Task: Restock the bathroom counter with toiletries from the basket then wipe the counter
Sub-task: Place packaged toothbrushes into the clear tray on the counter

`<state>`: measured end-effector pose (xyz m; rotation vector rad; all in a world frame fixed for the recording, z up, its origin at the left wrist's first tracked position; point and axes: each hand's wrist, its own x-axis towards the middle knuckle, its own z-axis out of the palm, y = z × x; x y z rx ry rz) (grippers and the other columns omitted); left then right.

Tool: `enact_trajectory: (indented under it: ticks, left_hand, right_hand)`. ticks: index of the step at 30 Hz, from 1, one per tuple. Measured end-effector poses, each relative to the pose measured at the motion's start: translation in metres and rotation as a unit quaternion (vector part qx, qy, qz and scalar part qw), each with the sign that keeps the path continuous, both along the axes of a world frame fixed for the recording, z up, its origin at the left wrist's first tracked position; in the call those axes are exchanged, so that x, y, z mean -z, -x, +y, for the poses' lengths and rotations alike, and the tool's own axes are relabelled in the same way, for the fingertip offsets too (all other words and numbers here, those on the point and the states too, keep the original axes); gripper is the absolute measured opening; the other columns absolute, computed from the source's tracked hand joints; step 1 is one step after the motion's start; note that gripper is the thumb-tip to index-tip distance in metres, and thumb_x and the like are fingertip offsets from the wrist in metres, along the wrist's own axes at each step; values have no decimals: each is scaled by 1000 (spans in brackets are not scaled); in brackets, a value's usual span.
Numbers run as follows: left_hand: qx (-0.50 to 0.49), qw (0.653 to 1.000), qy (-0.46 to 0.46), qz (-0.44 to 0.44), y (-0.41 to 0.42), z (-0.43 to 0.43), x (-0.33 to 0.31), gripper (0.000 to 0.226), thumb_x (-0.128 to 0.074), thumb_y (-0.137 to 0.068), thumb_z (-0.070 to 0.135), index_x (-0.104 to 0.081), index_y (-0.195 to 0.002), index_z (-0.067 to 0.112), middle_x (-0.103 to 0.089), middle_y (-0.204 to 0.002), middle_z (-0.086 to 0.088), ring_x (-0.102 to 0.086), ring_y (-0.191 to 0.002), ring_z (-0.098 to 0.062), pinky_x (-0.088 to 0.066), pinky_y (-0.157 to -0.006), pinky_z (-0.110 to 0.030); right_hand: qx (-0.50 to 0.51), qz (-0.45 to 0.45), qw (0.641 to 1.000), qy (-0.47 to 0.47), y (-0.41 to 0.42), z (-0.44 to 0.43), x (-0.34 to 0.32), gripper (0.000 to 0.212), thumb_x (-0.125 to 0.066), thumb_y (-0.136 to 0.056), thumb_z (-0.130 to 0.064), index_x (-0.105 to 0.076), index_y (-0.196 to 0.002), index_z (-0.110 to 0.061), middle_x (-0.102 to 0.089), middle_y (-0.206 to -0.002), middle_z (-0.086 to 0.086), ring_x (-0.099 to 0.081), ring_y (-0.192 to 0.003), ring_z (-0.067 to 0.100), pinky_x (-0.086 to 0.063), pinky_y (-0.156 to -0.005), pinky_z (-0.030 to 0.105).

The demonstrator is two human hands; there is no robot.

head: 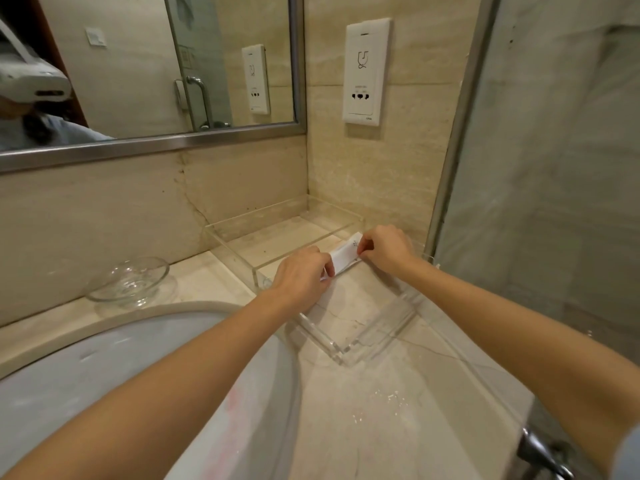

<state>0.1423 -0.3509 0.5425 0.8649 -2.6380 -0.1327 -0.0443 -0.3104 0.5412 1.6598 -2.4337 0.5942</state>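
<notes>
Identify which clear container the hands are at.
The rectangular tray in the corner: the left hand and right hand pinch a white packet over it. The round dish by the sink stands apart, untouched.

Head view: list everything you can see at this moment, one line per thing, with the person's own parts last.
white packet: one, white with small print, held over the tray
clear tray: one, transparent, on the counter in the wall corner
glass dish: one, clear, on the counter left of the tray
sink: one, white, set in the counter at lower left
counter: one, beige marble, along the walls
mirror: one, metal-framed, back wall
socket panel: one, white, right wall
glass partition: one, greyish, far right
left hand: one, pinches the packet's near end
right hand: one, pinches its far end
</notes>
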Motion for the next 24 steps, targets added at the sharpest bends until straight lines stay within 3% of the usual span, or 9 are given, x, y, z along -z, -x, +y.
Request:
enact_trajectory:
  ticks: [4,7,16,21,24]
  left_hand:
    - [9,999,39,-7,4,1,2,29,-56,-89,15,-60,-116,24,-53,-116,1,-47,-113,-19,-36,-79,-25]
    - [7,999,34,-3,3,1,2,31,-58,-87,14,-59,-116,26,-51,-118,2,-44,-113,-17,-30,-77,-22]
    - [-19,999,27,1,0,15,-4,26,-65,-84,21,-61,-109,25,-49,-120,4,-44,-113,-16,-35,-77,-24]
    - [-24,1000,15,-14,0,34,-21,26,-65,-86,25,-60,-111,26,-52,-121,3,-46,-115,-17,-38,-79,-27]
    - [-19,1000,-14,15,6,60,-35,25,-64,-85,24,-61,-110,27,-58,-116,5,-51,-110,-17,-39,-79,-28]
  right_hand:
    - [0,-8,1000,-12,1,6,-3,10,-67,-84,-20,-72,-91,-24,-71,-96,-6,-63,-90,14,-41,-68,23]
    - [16,-18,999,-31,6,13,-5,9,-69,-82,-24,-71,-91,-25,-70,-94,-7,-61,-87,12,-40,-67,23]
    - [37,-41,996,-66,10,27,-10,17,-76,-76,-32,-72,-92,-27,-70,-91,-10,-62,-86,11,-47,-71,24]
    - [26,-85,995,-46,15,51,-24,12,-76,-77,-30,-71,-88,-27,-65,-83,-13,-63,-87,10,-52,-78,29]
    - [10,-133,991,-15,19,83,-36,15,-76,-77,-26,-72,-90,-22,-68,-89,-6,-62,-84,11,-52,-78,28]
